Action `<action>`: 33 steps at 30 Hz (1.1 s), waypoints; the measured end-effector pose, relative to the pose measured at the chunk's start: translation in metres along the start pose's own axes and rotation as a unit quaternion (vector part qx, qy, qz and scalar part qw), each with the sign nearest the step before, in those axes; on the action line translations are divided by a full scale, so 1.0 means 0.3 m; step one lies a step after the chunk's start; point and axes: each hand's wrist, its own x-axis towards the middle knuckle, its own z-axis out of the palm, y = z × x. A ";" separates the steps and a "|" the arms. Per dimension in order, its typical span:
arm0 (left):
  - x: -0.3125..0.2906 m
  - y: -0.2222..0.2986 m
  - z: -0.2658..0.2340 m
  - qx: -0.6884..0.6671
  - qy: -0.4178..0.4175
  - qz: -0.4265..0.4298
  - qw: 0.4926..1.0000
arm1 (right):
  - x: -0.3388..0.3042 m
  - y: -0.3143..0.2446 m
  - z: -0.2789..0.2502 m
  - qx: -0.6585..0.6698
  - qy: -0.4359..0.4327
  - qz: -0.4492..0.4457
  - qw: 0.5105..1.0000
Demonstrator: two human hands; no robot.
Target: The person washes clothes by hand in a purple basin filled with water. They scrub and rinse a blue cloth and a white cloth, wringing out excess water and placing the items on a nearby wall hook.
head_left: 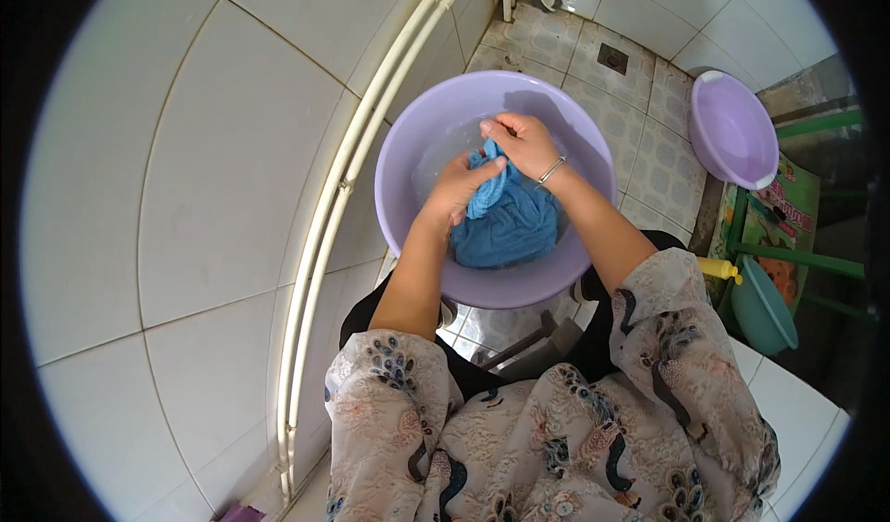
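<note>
A blue cloth [505, 230], wet and bunched, lies partly in the water of a large light-purple basin [417, 119]. Its upper part is lifted and gathered between my hands. My left hand [459, 186] is closed round the cloth on its left side, thumb pointing across it. On the far right side, my right hand [525, 144] grips the top of the same cloth, with a metal bangle [551, 171] on the wrist. Some fingertips of both hands are hidden by the cloth and by the hands themselves.
White pipes [345, 188] run along the tiled wall at left. A smaller purple basin [732, 128] leans at the right, near a green-framed rack [797, 259]. Below it are a yellow bottle [718, 269] and a teal basin [762, 309]. A floor drain [613, 57] sits at the back.
</note>
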 end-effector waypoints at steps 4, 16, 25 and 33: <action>-0.065 0.090 0.055 -0.010 0.040 -0.016 0.999 | 0.015 0.047 0.024 0.048 0.128 -0.038 0.990; -0.127 0.168 -0.052 -0.365 0.045 0.062 0.928 | -0.245 -0.093 -0.052 0.251 -0.263 0.287 0.886; -0.150 0.066 -0.062 -0.289 0.109 0.072 0.948 | -0.164 -0.202 -0.236 0.247 -0.264 0.195 0.912; 0.052 -0.134 -0.100 -0.118 0.206 0.014 0.971 | -0.078 0.193 -0.060 -0.204 0.092 0.177 0.958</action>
